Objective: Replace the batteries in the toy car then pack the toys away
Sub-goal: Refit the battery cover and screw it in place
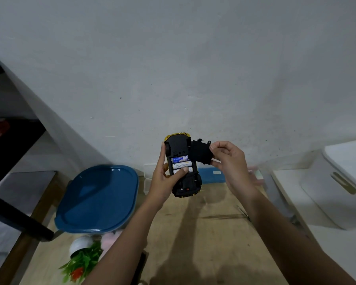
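A yellow toy car is held upside down above the wooden table, black underside facing me. My left hand grips it from the left, thumb pressing on the batteries that lie side by side in the uncovered compartment. My right hand pinches the black battery cover by its right edge, just right of the car's upper half and touching it.
A blue-lidded container stands at left on the wooden table. A small white pot with a green plant lies near the front left. A thin screwdriver lies at right. White storage bins stand at right, a flat blue item by the wall.
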`<state>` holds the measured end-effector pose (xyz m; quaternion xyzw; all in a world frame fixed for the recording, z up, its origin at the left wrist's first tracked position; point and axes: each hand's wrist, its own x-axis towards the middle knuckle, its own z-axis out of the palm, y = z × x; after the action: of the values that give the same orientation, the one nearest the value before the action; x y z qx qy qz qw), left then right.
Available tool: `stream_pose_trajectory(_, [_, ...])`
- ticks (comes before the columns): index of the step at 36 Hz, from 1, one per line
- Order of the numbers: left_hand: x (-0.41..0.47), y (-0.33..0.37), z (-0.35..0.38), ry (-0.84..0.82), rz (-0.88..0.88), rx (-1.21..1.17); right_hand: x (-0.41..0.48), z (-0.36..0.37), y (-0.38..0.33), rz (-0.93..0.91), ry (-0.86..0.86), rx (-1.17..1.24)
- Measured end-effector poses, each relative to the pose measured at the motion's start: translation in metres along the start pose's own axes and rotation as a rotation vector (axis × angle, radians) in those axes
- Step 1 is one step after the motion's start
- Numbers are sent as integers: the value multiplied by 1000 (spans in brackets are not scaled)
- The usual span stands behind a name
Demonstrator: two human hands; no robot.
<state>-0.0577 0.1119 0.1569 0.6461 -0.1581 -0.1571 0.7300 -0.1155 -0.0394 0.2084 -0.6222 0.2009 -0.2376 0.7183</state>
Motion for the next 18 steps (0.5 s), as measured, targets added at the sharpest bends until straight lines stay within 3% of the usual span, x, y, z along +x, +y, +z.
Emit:
stream_pose_trajectory(6, [-2, 7, 0, -101, 12, 25, -1, 3, -1, -105, -25, -186])
stream_pose_trajectory(18, [-1, 8, -7, -226, 14, 86, -6, 9, 3, -185, -119, -282])
